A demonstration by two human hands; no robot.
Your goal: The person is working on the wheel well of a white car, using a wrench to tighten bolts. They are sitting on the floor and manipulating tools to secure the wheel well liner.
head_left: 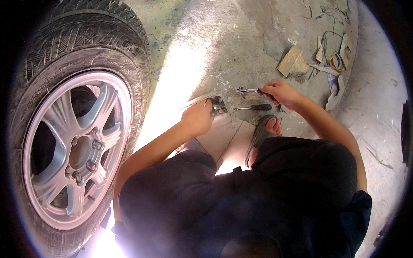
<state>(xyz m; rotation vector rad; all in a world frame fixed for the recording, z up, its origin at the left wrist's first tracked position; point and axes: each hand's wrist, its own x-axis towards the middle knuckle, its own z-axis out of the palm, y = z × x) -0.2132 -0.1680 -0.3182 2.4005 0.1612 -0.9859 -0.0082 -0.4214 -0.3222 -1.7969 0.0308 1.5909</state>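
My right hand (279, 95) grips a ratchet wrench (245, 89), its metal head pointing left over the floor. Below it a screwdriver (260, 107) with a black handle lies on the concrete. My left hand (198, 118) is at a pale, shallow tray (223, 95) set between my feet. Its fingers are curled in among small dark metal pieces (220, 107) that look like sockets. What those fingers hold, if anything, is hidden.
A large tyre on a silver alloy wheel (64, 116) stands close on my left. Torn cardboard (293, 61), a roll of tape (335, 62) and scraps of wire lie at the far right. My sandalled right foot (273, 125) is beside the screwdriver. Bright light streaks the floor.
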